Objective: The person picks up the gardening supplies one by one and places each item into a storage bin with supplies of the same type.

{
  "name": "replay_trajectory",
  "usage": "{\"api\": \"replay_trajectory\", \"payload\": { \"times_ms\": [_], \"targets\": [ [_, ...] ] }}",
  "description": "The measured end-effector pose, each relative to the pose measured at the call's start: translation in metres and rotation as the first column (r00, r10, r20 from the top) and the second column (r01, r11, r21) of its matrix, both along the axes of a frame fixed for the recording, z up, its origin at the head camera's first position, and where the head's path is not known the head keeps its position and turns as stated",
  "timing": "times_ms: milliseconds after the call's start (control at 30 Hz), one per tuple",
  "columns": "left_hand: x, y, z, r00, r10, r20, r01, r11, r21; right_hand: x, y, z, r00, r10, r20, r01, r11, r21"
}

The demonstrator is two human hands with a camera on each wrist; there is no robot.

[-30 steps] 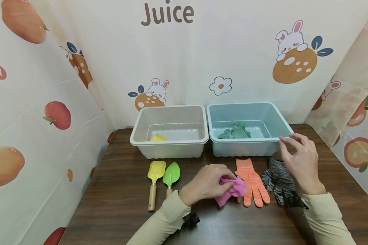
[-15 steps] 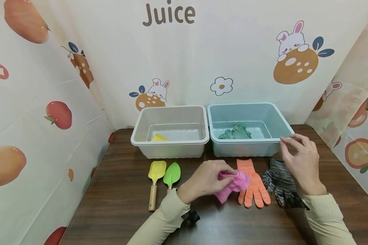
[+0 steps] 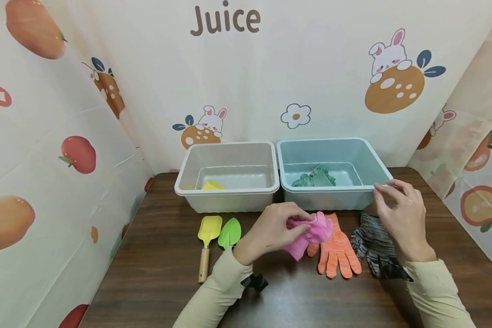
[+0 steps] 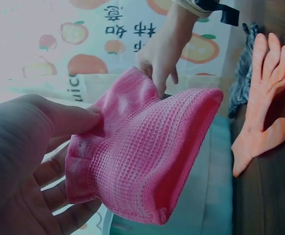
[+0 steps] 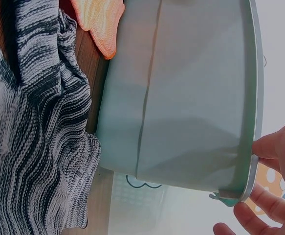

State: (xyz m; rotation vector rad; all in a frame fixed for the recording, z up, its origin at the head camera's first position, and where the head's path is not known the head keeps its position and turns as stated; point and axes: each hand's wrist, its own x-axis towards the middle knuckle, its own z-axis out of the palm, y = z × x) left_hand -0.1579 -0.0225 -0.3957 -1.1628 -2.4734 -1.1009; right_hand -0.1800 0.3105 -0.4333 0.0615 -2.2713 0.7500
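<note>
My left hand [image 3: 270, 228] pinches a crumpled pink glove [image 3: 317, 229], thumb on one side and fingers on the other. Its open cuff [image 4: 184, 161] faces away from the palm in the left wrist view. The pink glove overlaps an orange glove [image 3: 339, 250] lying flat on the table. My right hand [image 3: 406, 218] grips the right front corner of the blue bin [image 3: 328, 199], thumb and fingers on the rim [image 5: 253, 169]. A green glove [image 3: 317, 176] lies bunched inside that bin. Beneath the right wrist lies a black-and-grey striped knit glove [image 3: 375, 239].
Left of the blue bin stands a grey-white bin [image 3: 229, 200] with a yellow piece [image 3: 212, 184] in it. Before it on the dark wood table [image 3: 156, 255] lie a yellow shovel [image 3: 207, 237] and a green trowel [image 3: 230, 232], its handle hidden by the left arm. A printed curtain [image 3: 246, 91] stands behind.
My left hand has raised the pink glove and moved it forward toward the bins, uncovering more of the orange glove's fingers. The right hand has stayed at the blue bin's corner.
</note>
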Motion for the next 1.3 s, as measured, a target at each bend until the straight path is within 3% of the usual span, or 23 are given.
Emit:
{"api": "replay_trajectory", "payload": {
  "times_ms": [433, 1300],
  "targets": [
    [-0.006, 0.003, 0.006, 1.000, 0.007, 0.011, -0.007, 0.999, 0.038, 0.000, -0.001, 0.000, 1.000, -0.001, 0.006, 0.001, 1.000, -0.004],
    [-0.015, 0.011, 0.015, 0.997, 0.072, -0.036, -0.068, 0.991, 0.111, -0.001, 0.000, -0.001, 1.000, -0.003, -0.009, 0.003, 1.000, 0.001]
  ]
}}
